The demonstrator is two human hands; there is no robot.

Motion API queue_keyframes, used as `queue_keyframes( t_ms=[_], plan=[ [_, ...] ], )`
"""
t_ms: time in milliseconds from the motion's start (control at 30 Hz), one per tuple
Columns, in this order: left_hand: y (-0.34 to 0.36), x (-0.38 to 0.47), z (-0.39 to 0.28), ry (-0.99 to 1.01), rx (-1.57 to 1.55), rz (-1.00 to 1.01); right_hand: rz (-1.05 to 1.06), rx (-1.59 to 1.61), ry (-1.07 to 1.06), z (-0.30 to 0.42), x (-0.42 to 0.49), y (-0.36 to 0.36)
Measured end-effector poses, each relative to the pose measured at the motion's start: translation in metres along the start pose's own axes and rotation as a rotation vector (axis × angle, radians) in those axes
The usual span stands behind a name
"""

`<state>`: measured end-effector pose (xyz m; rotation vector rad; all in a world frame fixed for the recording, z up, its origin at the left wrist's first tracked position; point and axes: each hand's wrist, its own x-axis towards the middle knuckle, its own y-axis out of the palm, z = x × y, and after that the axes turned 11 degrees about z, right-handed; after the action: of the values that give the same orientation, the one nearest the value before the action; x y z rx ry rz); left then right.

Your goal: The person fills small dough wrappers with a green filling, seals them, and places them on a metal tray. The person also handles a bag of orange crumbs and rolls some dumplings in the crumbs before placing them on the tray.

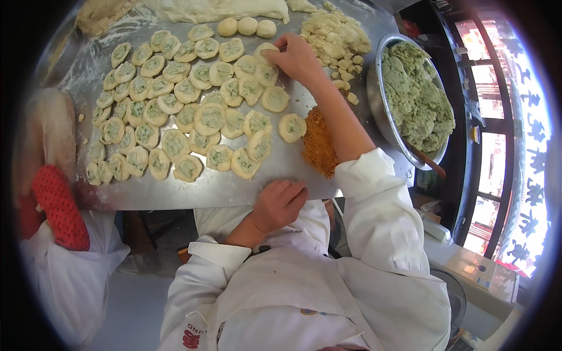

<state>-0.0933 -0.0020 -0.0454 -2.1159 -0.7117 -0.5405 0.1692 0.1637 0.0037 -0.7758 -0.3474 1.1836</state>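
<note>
My right hand (295,58) reaches to the far side of the steel table and pinches a pale dough round (264,51) between thumb and fingers. That round lies against other flattened dough rounds, many topped with a green-flecked paste, such as one near the middle (209,119). One topped round (292,128) sits apart on the right. My left hand (282,202) rests at the table's front edge, fingers curled in, with nothing visible in it. Beyond my right hand are smooth dough balls (247,26) in a row and a heap of small dough pieces (336,37).
A metal basin (373,94) of green-flecked paste (415,98) stands right, a wooden handle (425,160) leaning from it. An orange-brown crumbly heap (320,142) lies beneath my right forearm. Long dough (219,9) spans the back. Another person's red sleeve (60,208) is at left.
</note>
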Motion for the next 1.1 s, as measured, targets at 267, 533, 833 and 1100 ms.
queue_keyframes(
  t_ms=[267,533,833,1100],
  plan=[
    [-0.02,0.018,-0.014,-0.425,-0.445,-0.101,-0.383,0.059,-0.366,0.034,-0.083,-0.014],
    [-0.043,0.069,-0.011,-0.868,-1.928,-0.293,-0.446,-0.193,-0.645,0.022,-0.238,0.029],
    [0.001,0.086,-0.02,-0.632,-0.548,-0.085,-0.594,0.299,-0.099,-0.047,-0.312,0.008],
    [0.037,0.101,-0.011,-0.236,0.268,0.259,-0.598,0.564,-0.058,-0.077,-0.323,0.018]
  ],
)
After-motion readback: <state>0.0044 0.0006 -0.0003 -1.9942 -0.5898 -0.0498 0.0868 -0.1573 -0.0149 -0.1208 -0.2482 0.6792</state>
